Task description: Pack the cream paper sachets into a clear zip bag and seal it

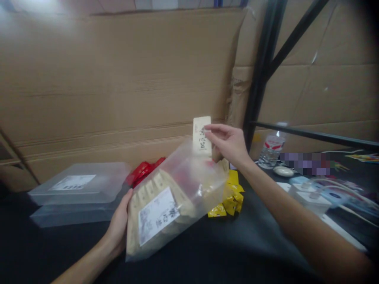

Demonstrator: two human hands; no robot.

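My left hand (120,225) grips the lower left side of a frosted plastic bag (189,173), which is tilted with its mouth toward the upper right. Inside lie several cream-coloured packets, and a white label (158,215) with dark writing shows on the front. Between the fingertips of my right hand (229,142), a cream sachet (201,136) with black handwriting-like characters is pinched upright at the bag's mouth. Its lower end is behind or inside the bag's edge; I cannot tell which.
Two translucent plastic boxes (112,185) are stacked at the left. Red packets (142,173) and yellow packets (232,197) lie behind the bag. At the right are a water bottle (272,148), a white round object (283,171), a power strip with cables (310,195) and a black metal frame (260,79).
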